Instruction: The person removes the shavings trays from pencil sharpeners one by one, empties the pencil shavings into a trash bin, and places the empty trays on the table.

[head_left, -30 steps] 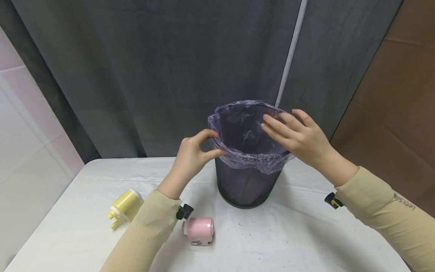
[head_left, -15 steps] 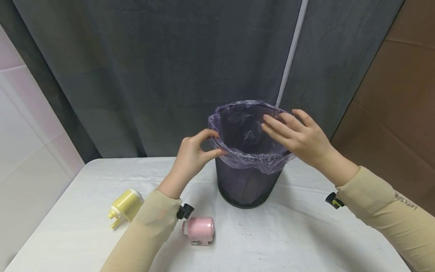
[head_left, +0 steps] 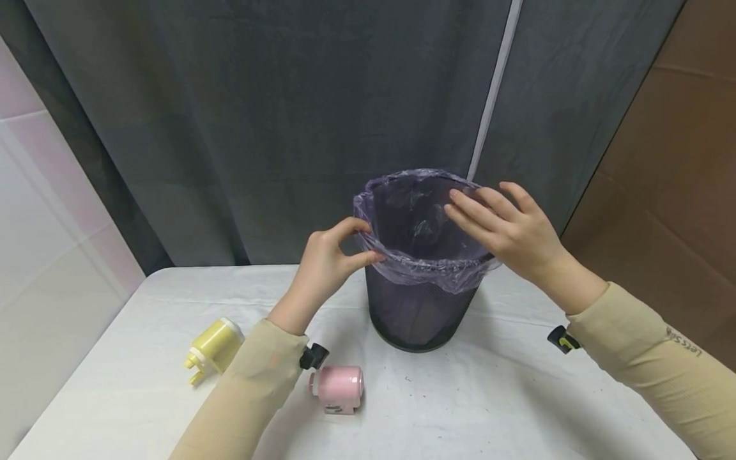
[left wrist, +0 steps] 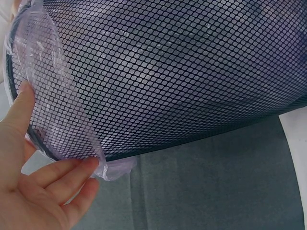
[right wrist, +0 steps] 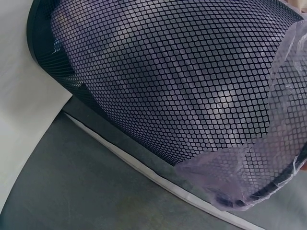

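A black mesh waste bin [head_left: 420,319] stands upright on the white-covered table. A translucent purple bin liner [head_left: 454,278] lines it and is folded over the rim. My left hand [head_left: 324,268] holds the liner at the left of the rim, thumb and index finger apart along it; in the left wrist view, the left hand [left wrist: 43,191] has its thumb against the liner and other fingertips at the folded edge. My right hand [head_left: 512,236] lies across the right rim, fingers nearly straight over the opening; its thumb is hidden. The right wrist view shows mostly mesh and liner [right wrist: 220,177].
A yellow cylindrical item [head_left: 215,345] with a white end lies left of the left forearm. A similar pink item [head_left: 340,386] lies in front of the bin. A dark grey curtain [head_left: 287,128] hangs behind, and a brown panel [head_left: 673,191] stands at right.
The fingers of my right hand have shifted very slightly to the right and spread a little. My left hand, the bin and the liner look nearly unchanged.
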